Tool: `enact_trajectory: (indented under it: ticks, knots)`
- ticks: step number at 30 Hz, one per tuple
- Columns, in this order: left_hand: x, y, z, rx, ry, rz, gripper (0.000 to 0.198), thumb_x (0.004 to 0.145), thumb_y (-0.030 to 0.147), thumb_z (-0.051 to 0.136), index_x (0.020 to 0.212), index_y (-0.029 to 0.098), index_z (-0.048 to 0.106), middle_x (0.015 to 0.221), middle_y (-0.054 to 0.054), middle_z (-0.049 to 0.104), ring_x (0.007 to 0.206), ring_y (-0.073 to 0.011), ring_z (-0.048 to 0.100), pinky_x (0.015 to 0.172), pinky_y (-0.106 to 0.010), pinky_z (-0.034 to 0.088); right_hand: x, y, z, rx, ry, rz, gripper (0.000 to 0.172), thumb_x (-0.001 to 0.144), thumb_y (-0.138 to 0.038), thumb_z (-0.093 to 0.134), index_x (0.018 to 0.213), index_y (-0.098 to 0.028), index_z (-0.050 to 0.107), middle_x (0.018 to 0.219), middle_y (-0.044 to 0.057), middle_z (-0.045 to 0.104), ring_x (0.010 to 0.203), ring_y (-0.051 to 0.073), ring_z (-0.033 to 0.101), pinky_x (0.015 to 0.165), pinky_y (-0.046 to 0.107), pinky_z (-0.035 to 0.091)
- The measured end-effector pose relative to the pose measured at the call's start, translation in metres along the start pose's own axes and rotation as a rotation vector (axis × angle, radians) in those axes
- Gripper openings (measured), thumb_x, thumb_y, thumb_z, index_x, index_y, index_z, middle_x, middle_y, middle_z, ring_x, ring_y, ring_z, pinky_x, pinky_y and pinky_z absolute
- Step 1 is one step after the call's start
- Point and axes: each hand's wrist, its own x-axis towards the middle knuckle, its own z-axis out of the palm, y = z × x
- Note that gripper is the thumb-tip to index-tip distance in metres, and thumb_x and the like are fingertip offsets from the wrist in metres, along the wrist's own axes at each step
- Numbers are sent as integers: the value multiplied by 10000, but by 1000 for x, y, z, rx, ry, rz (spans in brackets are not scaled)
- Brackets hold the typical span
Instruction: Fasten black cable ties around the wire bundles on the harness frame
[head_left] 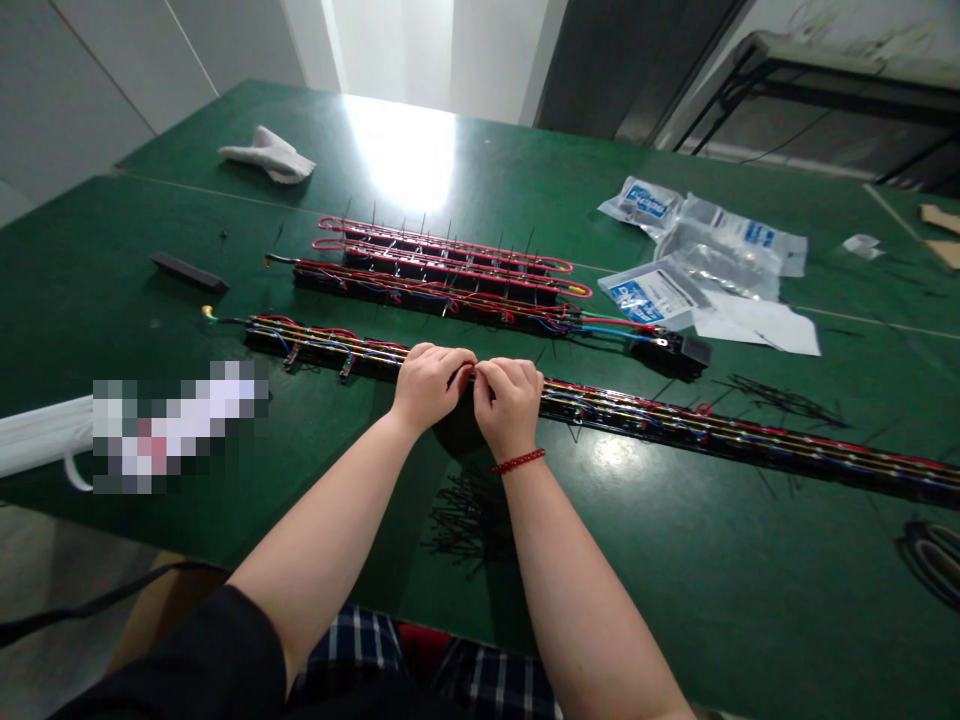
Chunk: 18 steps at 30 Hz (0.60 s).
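A long black strip (645, 412) with red, yellow and blue wires runs across the green table (675, 600). Over its middle, my left hand (435, 385) and my right hand (510, 400) meet with closed fingers. Both pinch at the wires there; what exactly lies between the fingertips is too small to make out. A red bead bracelet (519, 461) circles my right wrist. Behind my hands lies a second, shorter wired strip (420, 295), with pink-red looped bars (450, 250) beyond it. Thin black ties (465, 520) are piled near my right forearm.
Plastic bags with blue labels (720, 240) and a white paper (757, 322) lie at the back right. A white cloth (270, 157) is at the back left, a dark block (189, 272) nearer. More black ties (787, 400) and a coiled cable (934, 560) are to the right.
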Motion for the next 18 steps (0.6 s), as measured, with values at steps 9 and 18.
enact_trajectory:
  ticks: [9,18]
  knots:
    - [0,1,-3,22,-46,-18,204,968,293,492,998,244,687,974,1,763,905,-185,679,900,-346,438,0,0,1,-19,28,-22,120,928,-202,561,891,-228,671,907,32,703,901,203,547,808,363,365]
    - [1,2,-3,20,-46,-24,199,965,289,500,985,243,692,963,5,765,904,-183,681,911,-347,434,0,0,1,11,15,-7,145,939,-209,540,891,-230,675,900,39,698,895,210,546,809,366,388]
